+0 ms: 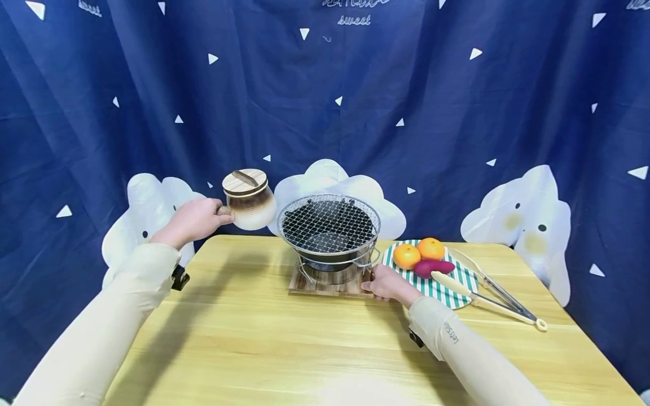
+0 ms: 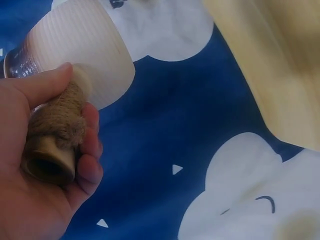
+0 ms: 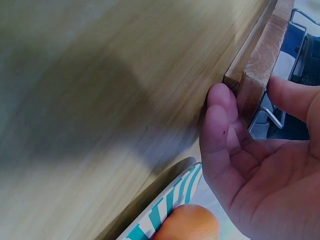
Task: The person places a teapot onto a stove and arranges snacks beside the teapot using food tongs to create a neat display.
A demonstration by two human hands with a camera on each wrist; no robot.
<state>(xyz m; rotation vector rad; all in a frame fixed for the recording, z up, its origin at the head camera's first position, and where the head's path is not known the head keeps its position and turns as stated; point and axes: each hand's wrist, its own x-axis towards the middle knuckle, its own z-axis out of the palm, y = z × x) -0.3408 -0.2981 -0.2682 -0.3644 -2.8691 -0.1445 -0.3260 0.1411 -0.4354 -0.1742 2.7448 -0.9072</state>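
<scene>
My left hand (image 1: 195, 219) holds a cream-and-brown ceramic pot (image 1: 252, 212) up in the air near the table's back left edge. Its fingers wrap round the twine-bound side handle (image 2: 59, 117). A flat wooden lid (image 1: 244, 181) sits on the pot. At the middle back stands a round tabletop grill (image 1: 329, 258) with a wire mesh (image 1: 327, 225) on top, set on a wooden board (image 1: 327, 289). My right hand (image 1: 388, 283) grips the board's right front corner, thumb on the upper face and fingertips at the lower edge, as the right wrist view shows.
Right of the grill lies a green-striped plate (image 1: 442, 293) with two oranges (image 1: 407, 256) and a purple eggplant-shaped item (image 1: 431, 268). Cream-tipped tongs (image 1: 500, 307) rest partly over the plate. A blue curtain (image 1: 335, 129) hangs behind the wooden table (image 1: 284, 344).
</scene>
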